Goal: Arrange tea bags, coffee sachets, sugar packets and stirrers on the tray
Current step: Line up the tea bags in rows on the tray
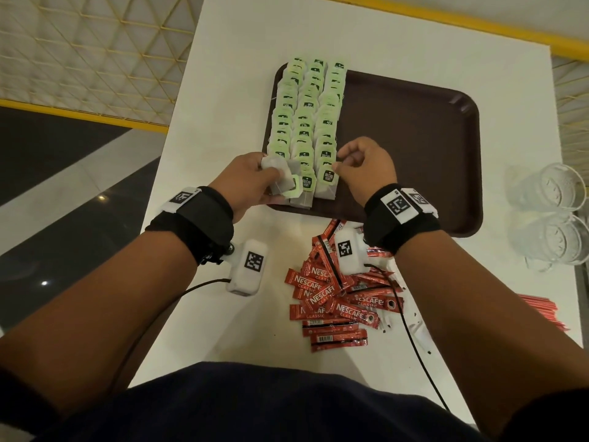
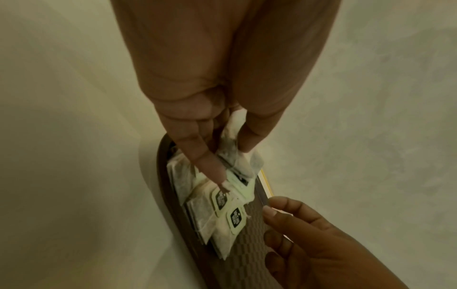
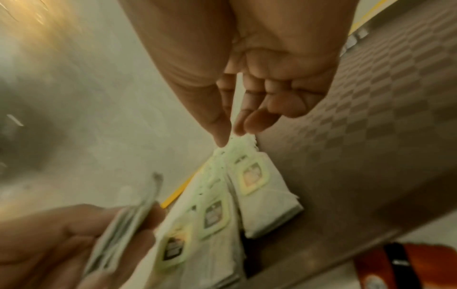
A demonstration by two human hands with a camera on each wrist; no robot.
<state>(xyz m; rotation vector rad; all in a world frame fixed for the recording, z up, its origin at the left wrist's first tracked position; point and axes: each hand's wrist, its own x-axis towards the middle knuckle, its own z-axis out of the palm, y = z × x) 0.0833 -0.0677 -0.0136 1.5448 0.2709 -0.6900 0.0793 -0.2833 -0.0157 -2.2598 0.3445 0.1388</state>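
A brown tray (image 1: pixel 398 138) carries three rows of overlapping green-tagged tea bags (image 1: pixel 306 122) on its left part. At the tray's near left corner my left hand (image 1: pixel 271 169) grips a small bunch of tea bags (image 1: pixel 282 178), held between thumb and fingers (image 2: pixel 210 168) in the left wrist view. My right hand (image 1: pixel 338 164) hovers at the near end of the right row. Its thumb and fingers (image 3: pixel 257 123) are curled close together just above the tea bag row (image 3: pixel 259 191), with nothing seen between them. Red Nescafe coffee sachets (image 1: pixel 338 301) lie heaped on the white table in front of the tray.
Two clear glasses (image 1: pixel 554 215) stand right of the tray. A bundle of red stirrers (image 1: pixel 538 311) lies at the table's right edge, partly behind my right arm. The right part of the tray (image 3: pixel 371 136) is bare. The table's left edge drops to a dark floor.
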